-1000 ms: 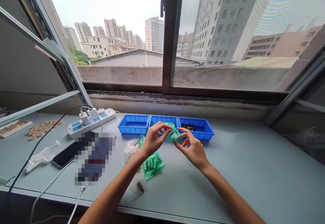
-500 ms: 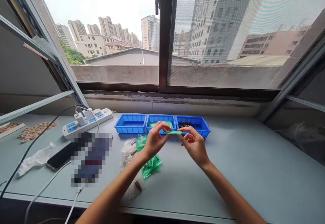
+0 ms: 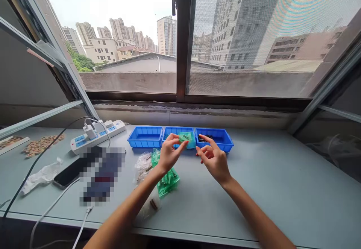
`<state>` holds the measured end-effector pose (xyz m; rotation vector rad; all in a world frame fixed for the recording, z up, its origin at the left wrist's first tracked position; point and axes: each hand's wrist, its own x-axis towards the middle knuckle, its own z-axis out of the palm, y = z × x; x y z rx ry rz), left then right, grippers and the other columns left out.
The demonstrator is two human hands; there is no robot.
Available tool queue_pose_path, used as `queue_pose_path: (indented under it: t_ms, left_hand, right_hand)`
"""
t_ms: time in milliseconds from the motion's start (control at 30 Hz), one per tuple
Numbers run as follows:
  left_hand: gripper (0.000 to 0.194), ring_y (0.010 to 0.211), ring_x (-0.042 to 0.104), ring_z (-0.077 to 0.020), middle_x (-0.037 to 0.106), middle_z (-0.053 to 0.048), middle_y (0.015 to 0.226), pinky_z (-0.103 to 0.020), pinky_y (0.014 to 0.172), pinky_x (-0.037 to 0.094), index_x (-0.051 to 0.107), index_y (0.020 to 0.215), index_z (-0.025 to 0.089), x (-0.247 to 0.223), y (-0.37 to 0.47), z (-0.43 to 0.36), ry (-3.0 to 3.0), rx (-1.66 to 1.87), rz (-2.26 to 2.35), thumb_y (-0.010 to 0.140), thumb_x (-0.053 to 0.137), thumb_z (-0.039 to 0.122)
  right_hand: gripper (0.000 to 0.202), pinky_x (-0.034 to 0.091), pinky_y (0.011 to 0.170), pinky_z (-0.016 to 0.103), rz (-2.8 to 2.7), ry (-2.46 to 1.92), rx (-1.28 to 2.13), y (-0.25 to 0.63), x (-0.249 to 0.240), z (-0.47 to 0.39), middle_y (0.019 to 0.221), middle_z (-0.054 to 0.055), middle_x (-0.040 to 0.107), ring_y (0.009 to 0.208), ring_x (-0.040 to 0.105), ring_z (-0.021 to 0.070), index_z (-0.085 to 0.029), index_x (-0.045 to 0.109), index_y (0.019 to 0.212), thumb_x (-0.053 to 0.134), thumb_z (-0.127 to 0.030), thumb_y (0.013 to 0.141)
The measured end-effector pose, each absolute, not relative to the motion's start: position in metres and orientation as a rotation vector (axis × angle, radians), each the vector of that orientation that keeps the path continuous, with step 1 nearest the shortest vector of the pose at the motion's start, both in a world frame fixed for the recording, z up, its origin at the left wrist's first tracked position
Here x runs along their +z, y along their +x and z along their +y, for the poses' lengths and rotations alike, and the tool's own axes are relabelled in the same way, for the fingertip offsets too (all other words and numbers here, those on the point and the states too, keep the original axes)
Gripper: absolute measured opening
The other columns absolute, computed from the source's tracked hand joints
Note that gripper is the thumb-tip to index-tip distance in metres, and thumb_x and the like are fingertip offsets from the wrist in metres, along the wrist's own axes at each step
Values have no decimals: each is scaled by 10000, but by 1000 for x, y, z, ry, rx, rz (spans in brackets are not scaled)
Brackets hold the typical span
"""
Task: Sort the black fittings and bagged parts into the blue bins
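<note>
My left hand pinches a small green plastic bag by its left side; small pieces show inside it. To the right of the bag, my right hand has its thumb and index finger apart, with nothing between them. Behind the hands, three blue bins stand in a row: the left bin is bare inside, the middle bin is partly hidden by the bag and my left hand, and the right bin contains small black pieces.
More green bags and clear bags of small parts lie left of my forearms. Further left are a power strip with cables, a black phone, crumpled white plastic and scattered tan pieces. The window bounds the table's back.
The green bag has turned from edge-on to face-on, in my left hand's pinch. My right hand has let go of it, its thumb and index finger now apart.
</note>
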<state>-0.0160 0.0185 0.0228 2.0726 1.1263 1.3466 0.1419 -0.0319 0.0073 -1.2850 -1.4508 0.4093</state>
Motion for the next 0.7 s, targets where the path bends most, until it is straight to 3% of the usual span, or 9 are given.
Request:
queue_pose_path:
  t_ms: [133,233,333,600,700]
  left_hand:
    - [345,730,544,-155,557,-38,760,-278,689,459,592,570,174,22,-35,41,1900,1538,1399,832,520,386]
    - [200,832,535,-205,573,-65,836,-325,758,449,621,668,178,19,-49,56,1955,1574,1634,805,558,310]
    - [105,901,526,-242,593,-85,915,-369,800,428,643,727,183,15,-54,59,2120,1433,1815,781,583,251]
    - [228,1013,516,-248,607,-76,1008,-375,838,410,658,669,189,14,-47,47,2365,1045,1965,828,521,278]
    - [172,1027,512,-265,605,-104,1018,-388,857,404,666,767,175,13,-47,47,2369,1014,2043,817,537,278]
  right_hand:
    - [338,466,496,228,-1574,-1381,207,144,6,-32,617,-44,659,436,589,114,-221,571,1127,493,-364,830]
    - [305,446,500,216,-1640,-1396,129,145,4,-32,612,-49,654,428,576,102,-222,590,1093,478,-350,840]
    - [280,425,475,202,-1697,-1397,90,144,2,-33,607,-54,646,412,558,90,-229,612,1055,474,-352,845]
    - [268,421,458,195,-1767,-1386,95,145,-2,-35,609,-57,636,410,546,84,-233,626,1022,474,-358,841]
    - [269,417,452,202,-1795,-1401,99,145,-4,-34,604,-52,638,405,544,90,-235,631,1008,467,-365,838]
